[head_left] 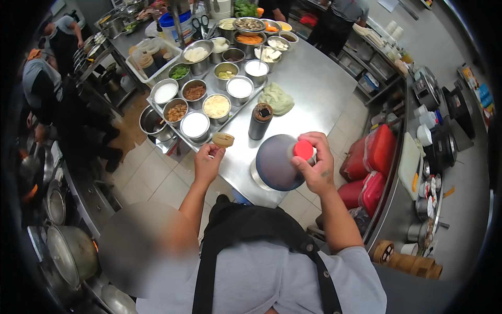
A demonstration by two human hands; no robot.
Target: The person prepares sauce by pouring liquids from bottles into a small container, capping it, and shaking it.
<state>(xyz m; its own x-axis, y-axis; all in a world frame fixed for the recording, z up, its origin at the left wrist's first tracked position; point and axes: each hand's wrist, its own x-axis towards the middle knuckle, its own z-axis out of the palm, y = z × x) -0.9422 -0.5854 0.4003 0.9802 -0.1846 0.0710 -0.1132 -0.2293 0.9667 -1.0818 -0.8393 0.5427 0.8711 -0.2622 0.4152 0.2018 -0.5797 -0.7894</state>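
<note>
My left hand (209,163) pinches a small round tan lid (223,139) above the near edge of the steel table. My right hand (316,165) is wrapped round the neck of a large dark jug (277,161), beside its red cap (303,150). The jug sits at the table's near corner, over a metal rim (256,177) that it mostly covers. Between and beyond both hands stands a dark bottle (260,121) with its brown-stained mouth uncovered. Behind that bottle lies a crumpled pale green cloth (277,98).
Steel pots of white powder (195,125), shredded cheese-like food (216,106) and chopped ingredients crowd a tray at left. Red containers (368,165) stand below the right counter. A large pot (72,255) is at lower left. Co-workers (44,78) stand at left and far back.
</note>
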